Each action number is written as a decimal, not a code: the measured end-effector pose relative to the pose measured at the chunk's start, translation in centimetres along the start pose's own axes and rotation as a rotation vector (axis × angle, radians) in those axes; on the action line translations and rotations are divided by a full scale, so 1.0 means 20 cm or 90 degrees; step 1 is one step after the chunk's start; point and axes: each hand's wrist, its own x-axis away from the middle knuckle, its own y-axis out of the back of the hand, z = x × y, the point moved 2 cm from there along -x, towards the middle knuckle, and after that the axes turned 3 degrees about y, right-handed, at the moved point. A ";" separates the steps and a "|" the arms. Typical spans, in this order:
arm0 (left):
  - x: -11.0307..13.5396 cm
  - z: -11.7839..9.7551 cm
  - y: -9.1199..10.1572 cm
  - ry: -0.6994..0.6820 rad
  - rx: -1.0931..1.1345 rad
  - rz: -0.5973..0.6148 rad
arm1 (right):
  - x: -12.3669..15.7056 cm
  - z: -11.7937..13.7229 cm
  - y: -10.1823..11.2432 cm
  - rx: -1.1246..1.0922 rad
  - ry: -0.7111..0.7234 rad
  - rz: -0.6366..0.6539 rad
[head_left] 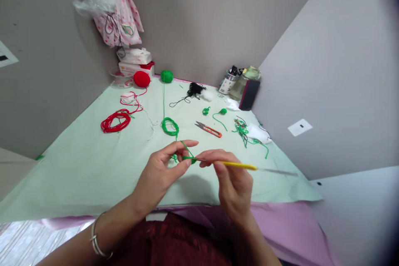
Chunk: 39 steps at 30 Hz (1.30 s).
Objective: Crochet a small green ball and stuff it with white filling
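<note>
- Landmark: orange snips (215, 132).
- Green yarn piece (193, 161): wearer's side of snips, pinched in left hand (160, 169).
- Right hand (233, 178) clamps yellow-handled hook (246, 166); long axis sideways, tip at piece.

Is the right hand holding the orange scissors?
No, the orange scissors lie on the table, and the right hand holds a yellow-handled crochet hook.

Yellow-handled hook (238, 165), green yarn (170, 126), orange-handled snips (209, 129), red-dotted pink bag (120, 16).
</note>
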 end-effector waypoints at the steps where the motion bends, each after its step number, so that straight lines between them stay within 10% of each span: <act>1: 0.00 0.00 -0.01 -0.018 -0.021 -0.022 | 0.01 0.00 -0.01 0.064 0.053 0.017; 7: -0.01 0.03 -0.05 0.091 0.184 0.007 | 0.07 -0.04 -0.06 0.327 0.265 -0.005; 14: -0.05 0.01 0.00 0.160 0.320 0.048 | 0.01 -0.05 -0.01 -0.146 -0.062 -0.126; 28: -0.02 0.02 -0.02 0.101 0.202 0.049 | -0.01 -0.08 -0.03 -0.297 -0.148 -0.076; 39: 0.00 0.03 -0.03 0.022 0.118 -0.026 | 0.06 -0.04 -0.05 0.234 0.221 0.008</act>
